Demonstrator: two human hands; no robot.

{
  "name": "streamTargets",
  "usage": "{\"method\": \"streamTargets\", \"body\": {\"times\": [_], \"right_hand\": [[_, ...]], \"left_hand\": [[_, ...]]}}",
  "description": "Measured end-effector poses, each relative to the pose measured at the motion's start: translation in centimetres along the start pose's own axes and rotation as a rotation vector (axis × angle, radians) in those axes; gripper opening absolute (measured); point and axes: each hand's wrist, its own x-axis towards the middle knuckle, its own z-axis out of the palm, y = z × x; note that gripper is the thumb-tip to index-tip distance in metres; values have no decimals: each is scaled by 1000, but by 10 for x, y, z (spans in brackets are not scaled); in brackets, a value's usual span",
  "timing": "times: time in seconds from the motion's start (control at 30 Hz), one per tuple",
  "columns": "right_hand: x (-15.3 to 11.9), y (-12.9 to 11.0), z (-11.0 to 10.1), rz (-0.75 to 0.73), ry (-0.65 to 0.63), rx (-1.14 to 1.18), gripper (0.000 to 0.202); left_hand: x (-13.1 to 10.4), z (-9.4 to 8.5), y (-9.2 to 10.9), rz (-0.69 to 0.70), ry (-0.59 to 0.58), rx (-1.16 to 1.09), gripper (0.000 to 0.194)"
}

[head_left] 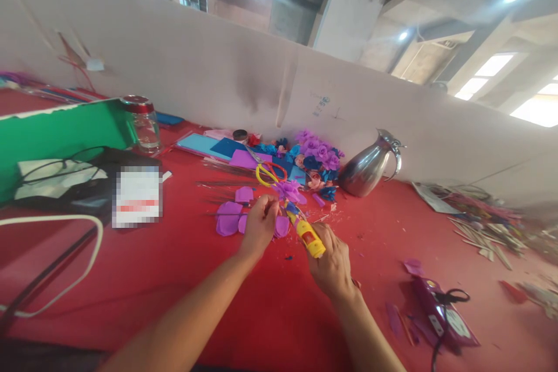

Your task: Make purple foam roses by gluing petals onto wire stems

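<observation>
Right hand point(330, 260) is gripping the yellow glue gun point(310, 239) firmly, presumably for aiming at the purple flower point(289, 191); left hand point(260, 225) is pinching a thin stem point(227, 214), likely for steadiness.

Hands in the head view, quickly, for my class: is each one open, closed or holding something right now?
Left hand: closed, apparently pinching a thin dark stem.
Right hand: closed, holding a yellow glue gun.

One head view, forward and down
From just behind the left hand point(260, 225) and right hand point(330, 261), it looks across the red table point(276, 302) to the pale wall point(196, 64).
</observation>
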Motion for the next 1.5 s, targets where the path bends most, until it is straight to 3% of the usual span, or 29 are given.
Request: {"method": "streamTargets", "body": {"times": [0.47, 0.73, 1.07, 1.33, 1.5], "right_hand": [[1, 4, 2, 43, 34, -48, 15], [-3, 4, 4, 59, 79, -34, 15], [-3, 4, 4, 10, -10, -6, 14], [-4, 7, 6, 44, 53, -9, 17], [-5, 8, 7, 31, 6, 18, 14]], "left_hand": [[0, 0, -1, 28, -35, 28, 14], [-1, 1, 4, 11, 15, 60, 12], [0, 1, 3, -169, -8, -183, 16], [-2, 2, 5, -161, -42, -203, 16], [-1, 1, 5, -174, -31, -206, 16]]}}
